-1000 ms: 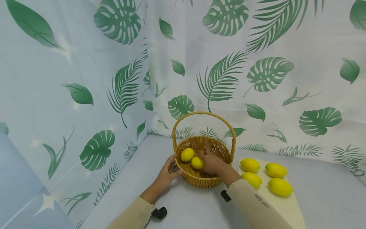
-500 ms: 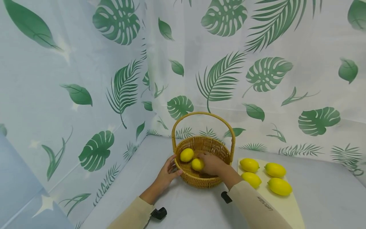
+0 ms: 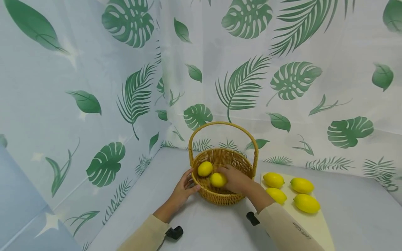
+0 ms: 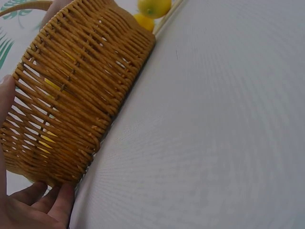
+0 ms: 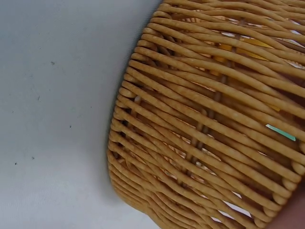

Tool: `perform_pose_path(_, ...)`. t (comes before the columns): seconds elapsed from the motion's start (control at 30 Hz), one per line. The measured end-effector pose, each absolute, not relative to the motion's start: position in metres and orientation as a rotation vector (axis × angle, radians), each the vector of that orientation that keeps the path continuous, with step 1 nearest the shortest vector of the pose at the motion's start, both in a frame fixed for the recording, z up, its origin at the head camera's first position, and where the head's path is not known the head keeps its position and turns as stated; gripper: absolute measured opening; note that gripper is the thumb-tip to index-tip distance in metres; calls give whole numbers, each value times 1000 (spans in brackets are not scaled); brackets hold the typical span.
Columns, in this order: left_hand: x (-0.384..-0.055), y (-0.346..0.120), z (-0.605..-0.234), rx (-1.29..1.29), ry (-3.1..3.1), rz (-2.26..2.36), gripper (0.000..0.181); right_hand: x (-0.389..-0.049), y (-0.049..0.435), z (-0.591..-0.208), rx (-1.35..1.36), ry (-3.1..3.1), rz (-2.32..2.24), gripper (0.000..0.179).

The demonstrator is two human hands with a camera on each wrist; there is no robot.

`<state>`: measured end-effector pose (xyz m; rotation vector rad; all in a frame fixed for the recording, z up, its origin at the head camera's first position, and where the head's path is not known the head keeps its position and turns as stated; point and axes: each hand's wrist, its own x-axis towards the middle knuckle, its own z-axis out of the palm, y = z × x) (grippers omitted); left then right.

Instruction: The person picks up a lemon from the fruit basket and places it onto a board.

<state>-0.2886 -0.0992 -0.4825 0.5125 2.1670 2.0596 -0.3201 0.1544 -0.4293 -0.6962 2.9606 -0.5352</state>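
Observation:
A round woven wicker basket (image 3: 221,199) with a tall arched handle stands on the table. My left hand (image 3: 182,190) grips its left side, thumb toward the front and fingers round the outer wall; in the left wrist view the fingers (image 4: 59,205) lie against the weave. Inside the basket are two yellow lemons: one lemon (image 3: 205,169) rests at the left wall, the other lemon (image 3: 218,180) is nearer the middle. My right hand (image 3: 235,179) reaches over the rim and holds this second lemon, its fingertips partly hidden. The right wrist view shows mostly wicker wall (image 5: 205,119).
Right of the basket lies a cream board (image 3: 309,228) bearing several lemons (image 3: 307,203). My right forearm (image 3: 282,223) overlaps the board's left edge. A leaf-printed curtain (image 3: 242,87) rises behind and to the left of the pale table (image 3: 207,230).
My right hand and forearm have shifted slightly right, and more of the lemon at its fingers shows. The left hand and basket have stayed in place.

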Motion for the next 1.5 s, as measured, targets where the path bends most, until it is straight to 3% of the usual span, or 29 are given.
perform_pose_path(0.5, -308, -100, -510, 504, 2207, 2054, 75, -305, 173, -419, -750, 2979, -626, 58)
perform_pose_path(1.5, -309, -101, -511, 525, 2203, 2073, 75, -268, 216, -395, -826, 3089, -769, 66)
